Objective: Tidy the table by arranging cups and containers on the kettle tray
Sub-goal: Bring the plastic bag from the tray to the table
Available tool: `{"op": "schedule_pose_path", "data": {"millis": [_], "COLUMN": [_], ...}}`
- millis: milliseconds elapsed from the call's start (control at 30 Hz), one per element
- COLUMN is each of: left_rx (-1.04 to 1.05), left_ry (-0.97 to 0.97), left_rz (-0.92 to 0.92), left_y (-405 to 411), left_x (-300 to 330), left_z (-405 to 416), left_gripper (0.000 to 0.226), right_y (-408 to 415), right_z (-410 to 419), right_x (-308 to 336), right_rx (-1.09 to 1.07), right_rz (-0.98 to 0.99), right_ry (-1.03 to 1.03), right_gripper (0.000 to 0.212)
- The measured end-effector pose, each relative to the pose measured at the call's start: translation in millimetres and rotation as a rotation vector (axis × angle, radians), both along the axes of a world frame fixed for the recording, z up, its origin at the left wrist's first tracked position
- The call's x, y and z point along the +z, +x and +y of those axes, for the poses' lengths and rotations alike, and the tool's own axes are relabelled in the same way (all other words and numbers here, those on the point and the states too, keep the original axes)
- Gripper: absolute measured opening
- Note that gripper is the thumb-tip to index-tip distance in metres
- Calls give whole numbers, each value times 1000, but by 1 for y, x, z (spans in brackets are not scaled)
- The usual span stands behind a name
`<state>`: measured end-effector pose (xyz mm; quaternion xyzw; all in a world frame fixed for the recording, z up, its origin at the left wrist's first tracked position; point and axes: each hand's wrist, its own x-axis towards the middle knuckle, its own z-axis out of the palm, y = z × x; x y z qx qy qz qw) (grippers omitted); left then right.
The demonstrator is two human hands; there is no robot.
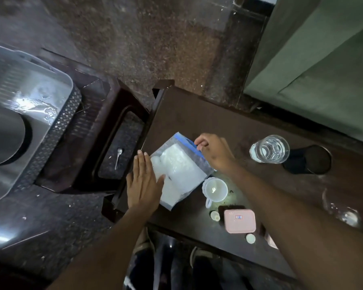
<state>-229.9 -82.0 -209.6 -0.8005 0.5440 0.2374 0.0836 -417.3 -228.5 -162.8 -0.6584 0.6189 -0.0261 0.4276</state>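
A clear zip bag (179,170) of white powder with a blue seal strip lies on the dark table (197,114). My right hand (215,152) pinches the blue strip at the bag's far corner. My left hand (143,183) lies flat with fingers apart, pressing the bag's left edge. A white cup (215,189) stands just right of the bag. A pink lidded container (240,220) sits nearer me. A clear glass (269,148) stands at the right. The grey kettle tray (29,97) with the steel kettle (5,139) is at the far left.
A dark stool (105,130) carrying a small spoon (118,158) stands between tray and table. A black cup (311,160) stands beside the glass, and another clear glass (342,210) stands at the right edge. Two small round caps (215,215) lie near the pink container. A green sofa (314,70) is at the upper right.
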Motion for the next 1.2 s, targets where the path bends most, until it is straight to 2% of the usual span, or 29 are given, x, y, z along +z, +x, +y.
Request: {"op": "schedule_pose_path", "data": {"millis": [167,300,433,533,700,800,1033,1200], "left_rx": [-22,-105,-92,-97,-142,-132,-104,-102], "left_ry": [-91,-83,-70,-75,-101,-109,-131,-121], "left_rz": [18,7,14,32,1,-5,39,42], "left_y": [-10,-15,-14,-10,-4,-5,-6,-8], "left_x": [1,-3,-7,-11,-15,-17,-24,-23], "left_z": [14,28,28,28,32,32,32,31], "left_gripper": [98,107,108,111,115,115,117,118], "right_y": [8,8,12,17,34,43,53,56], "right_z": [0,1,0,2,-3,-4,-4,5], "right_x": [-12,-19,-18,-19,-25,-28,-18,-29], "right_rx": [19,-88,-23,-13,135,209,388,534], "right_rz": [84,29,9,-31,94,185,202,270], "right_ry": [6,134,215,221,121,115,272,184], "right_gripper": [37,35,41,31,15,31,40,24]}}
